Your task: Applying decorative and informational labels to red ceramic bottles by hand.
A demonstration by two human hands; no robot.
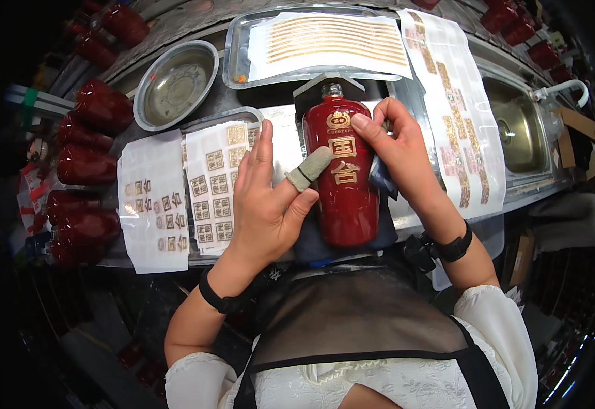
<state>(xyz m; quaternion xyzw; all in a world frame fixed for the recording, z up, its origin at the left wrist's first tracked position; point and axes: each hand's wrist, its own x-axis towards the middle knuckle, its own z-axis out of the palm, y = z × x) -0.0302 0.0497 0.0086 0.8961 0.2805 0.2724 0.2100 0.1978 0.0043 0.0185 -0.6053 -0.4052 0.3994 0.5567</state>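
- Left of the red bottle [341,177], sheets of gold decals [153,198] lie on the bench [195,20]; behind it sit a round steel bowl [175,85] and a tray [239,48] of gold strips.
- More red bottles [89,163] line the far left.
- The bottle lies neck away; the left hand [267,198] presses a covered thumb on its gold characters, fingers spread.
- The right hand [396,146] clamps its shoulder.

This is a small workshop where bottles get their decals put on. A steel tabletop [406,88] carries sheets of gold decals [153,198], a metal tray [239,61] with gold strip decals, a steel bowl [175,85] and a sink [519,126]. Rows of glossy red bottles [93,136] line the left side.
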